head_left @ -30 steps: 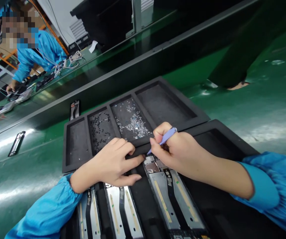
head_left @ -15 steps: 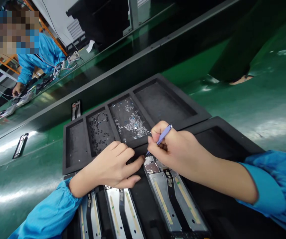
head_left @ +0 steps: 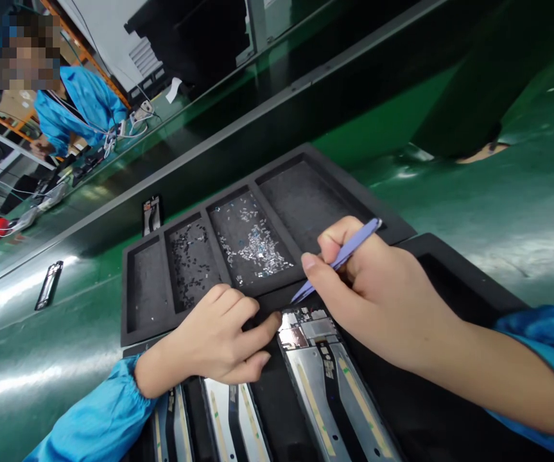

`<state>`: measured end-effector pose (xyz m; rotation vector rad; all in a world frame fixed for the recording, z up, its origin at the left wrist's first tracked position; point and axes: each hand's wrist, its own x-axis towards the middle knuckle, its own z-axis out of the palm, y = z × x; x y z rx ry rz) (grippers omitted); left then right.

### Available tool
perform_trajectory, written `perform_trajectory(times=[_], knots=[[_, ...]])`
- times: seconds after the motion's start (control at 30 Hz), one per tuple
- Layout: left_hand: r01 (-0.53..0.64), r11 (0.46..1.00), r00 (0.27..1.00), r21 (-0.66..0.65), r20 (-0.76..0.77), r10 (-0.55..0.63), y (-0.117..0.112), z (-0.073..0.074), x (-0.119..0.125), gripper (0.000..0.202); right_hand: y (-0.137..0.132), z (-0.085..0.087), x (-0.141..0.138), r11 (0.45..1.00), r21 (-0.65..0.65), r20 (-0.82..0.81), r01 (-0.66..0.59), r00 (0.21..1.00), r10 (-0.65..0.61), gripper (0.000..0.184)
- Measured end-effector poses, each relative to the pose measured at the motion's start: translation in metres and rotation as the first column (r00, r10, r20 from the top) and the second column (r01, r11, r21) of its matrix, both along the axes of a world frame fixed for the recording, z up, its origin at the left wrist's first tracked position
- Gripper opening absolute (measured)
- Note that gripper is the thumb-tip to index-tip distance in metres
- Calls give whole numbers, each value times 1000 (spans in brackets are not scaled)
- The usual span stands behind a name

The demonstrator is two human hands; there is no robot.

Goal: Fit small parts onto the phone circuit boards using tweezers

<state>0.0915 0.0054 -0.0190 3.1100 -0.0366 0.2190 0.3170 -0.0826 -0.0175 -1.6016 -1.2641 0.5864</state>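
My right hand (head_left: 377, 289) grips a pair of purple tweezers (head_left: 354, 244), whose tips point down just above the top end of an opened phone (head_left: 322, 385). The phone shows a circuit board, a silver plate and a black flex cable. My left hand (head_left: 223, 333) holds nothing. Its index finger reaches to the phone's upper left corner, with the thumb apart from it and the other fingers bent. Below the left hand lie two more opened phones, a middle one (head_left: 245, 423) and a left one (head_left: 183, 423), their top ends covered by the hand and wrist.
A black foam tray (head_left: 289, 276) beyond my hands holds small black pieces (head_left: 190, 263) and small clear or silvery pieces (head_left: 260, 247). Two phones, one near (head_left: 49, 285) and one far (head_left: 151, 215), lie on the green table. Across it sits a co-worker in blue (head_left: 79, 106).
My right hand has moved right and back from the phone, lifting the tweezers and uncovering the circuit board. My left hand stays nearly still. The co-worker's hand has shifted.
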Motion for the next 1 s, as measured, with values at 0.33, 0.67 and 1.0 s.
perform_trajectory(times=[0.33,0.67,1.0], knots=[[-86,977,996,-196,-47,78,0,5,0,44,-1,-2,5,1000,0,-11,-5,1000,5,19],[-87,978,996,-188,-39,81,0,4,-1,41,1,-1,8,1000,9,-14,16,1000,-16,19],[-111,984,994,-142,-40,106,-4,1,-2,43,0,0,8,1000,-30,-53,4,999,-6,19]])
